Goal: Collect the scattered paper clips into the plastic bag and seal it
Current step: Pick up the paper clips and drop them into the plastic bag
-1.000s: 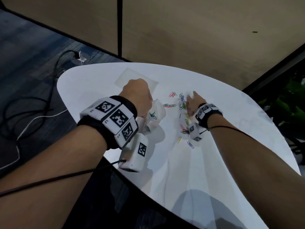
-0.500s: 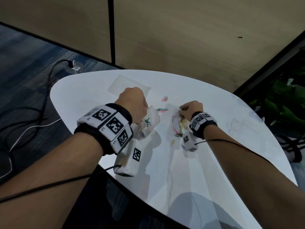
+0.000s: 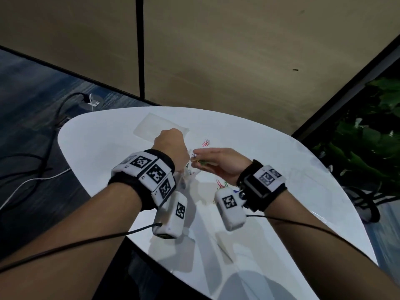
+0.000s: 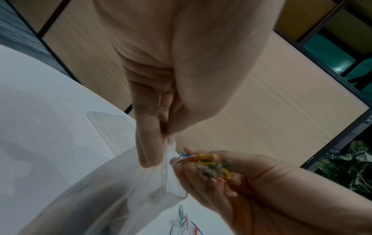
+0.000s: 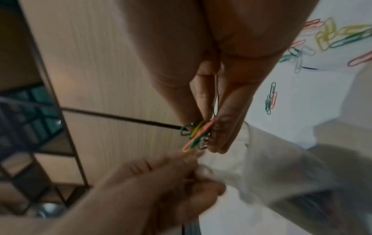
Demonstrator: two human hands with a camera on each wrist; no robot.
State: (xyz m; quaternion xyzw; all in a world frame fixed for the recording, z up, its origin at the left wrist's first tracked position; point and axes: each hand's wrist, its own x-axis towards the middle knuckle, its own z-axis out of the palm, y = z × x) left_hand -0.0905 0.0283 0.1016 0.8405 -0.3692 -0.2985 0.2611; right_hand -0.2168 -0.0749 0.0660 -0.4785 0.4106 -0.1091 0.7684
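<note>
Pinching the plastic bag [image 4: 128, 187] rim, left hand [image 3: 171, 146] lifts it; right hand [image 3: 223, 164] clutches bunched paper clips [image 4: 209, 163] beside its mouth.

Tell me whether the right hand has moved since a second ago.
Yes. The right hand has lifted off the white table, clutching a bunch of coloured paper clips, and swung left to the clear plastic bag.

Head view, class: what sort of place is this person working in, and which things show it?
Probably an office or meeting room: a rounded white table, tan wall panels with a dark seam, grey-blue carpet with cables running to a floor socket, and a green plant alongside.
</note>
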